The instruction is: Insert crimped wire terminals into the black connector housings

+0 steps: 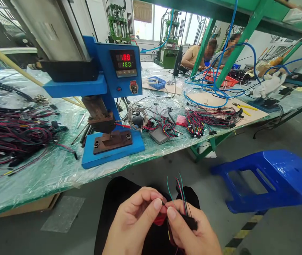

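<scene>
Above my lap, both hands are close together on one wire harness (185, 193), a thin bundle of red, black and green wires. My left hand (137, 216) pinches a small dark end of it between thumb and forefinger; the exact part is too small to make out. My right hand (189, 225) is closed around the bundle, its thumb pressing near the left fingertips. A black connector or sleeve (190, 222) shows within the right hand's grip. Loose green and red wire ends stick up past the fingers. Something red lies below, partly hidden between the hands.
A blue heated press (113, 152) with a lit display stands at the table (129, 163) edge. Piles of harnesses (15, 138) lie left and more harnesses (209, 118) lie right, near yellow-handled pliers (246, 108). A blue stool (281, 173) stands right. Two people sit farther back.
</scene>
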`<move>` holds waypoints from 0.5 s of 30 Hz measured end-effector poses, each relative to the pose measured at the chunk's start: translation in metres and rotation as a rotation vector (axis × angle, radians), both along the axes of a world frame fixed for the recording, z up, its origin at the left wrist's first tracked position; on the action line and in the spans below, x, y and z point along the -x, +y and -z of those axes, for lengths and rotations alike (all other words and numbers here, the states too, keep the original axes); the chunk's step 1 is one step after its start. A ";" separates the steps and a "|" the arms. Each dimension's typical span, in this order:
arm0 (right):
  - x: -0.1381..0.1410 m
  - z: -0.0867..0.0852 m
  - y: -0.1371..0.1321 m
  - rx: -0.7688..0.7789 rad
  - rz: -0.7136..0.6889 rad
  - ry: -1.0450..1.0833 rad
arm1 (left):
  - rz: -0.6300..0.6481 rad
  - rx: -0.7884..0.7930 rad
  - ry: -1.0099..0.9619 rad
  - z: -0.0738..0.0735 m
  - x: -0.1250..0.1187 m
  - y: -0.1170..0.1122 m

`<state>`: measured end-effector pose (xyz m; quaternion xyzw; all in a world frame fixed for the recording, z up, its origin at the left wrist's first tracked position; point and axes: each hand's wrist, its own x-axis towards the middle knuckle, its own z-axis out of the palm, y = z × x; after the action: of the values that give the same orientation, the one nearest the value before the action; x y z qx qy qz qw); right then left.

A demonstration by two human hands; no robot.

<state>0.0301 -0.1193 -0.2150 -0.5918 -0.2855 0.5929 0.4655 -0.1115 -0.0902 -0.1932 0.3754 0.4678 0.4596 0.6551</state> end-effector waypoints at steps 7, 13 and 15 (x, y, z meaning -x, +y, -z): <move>0.003 -0.008 0.008 -0.122 0.022 -0.088 | 0.001 0.109 -0.069 0.006 -0.006 -0.005; 0.004 -0.010 0.008 -0.164 0.032 -0.118 | -0.017 0.103 -0.200 0.005 -0.018 -0.007; 0.006 -0.011 0.008 -0.187 0.042 -0.148 | -0.030 0.101 -0.224 0.006 -0.019 -0.008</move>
<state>0.0246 -0.1114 -0.2037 -0.5937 -0.3606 0.5088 0.5086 -0.0927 -0.0981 -0.1992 0.2813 0.4199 0.4842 0.7142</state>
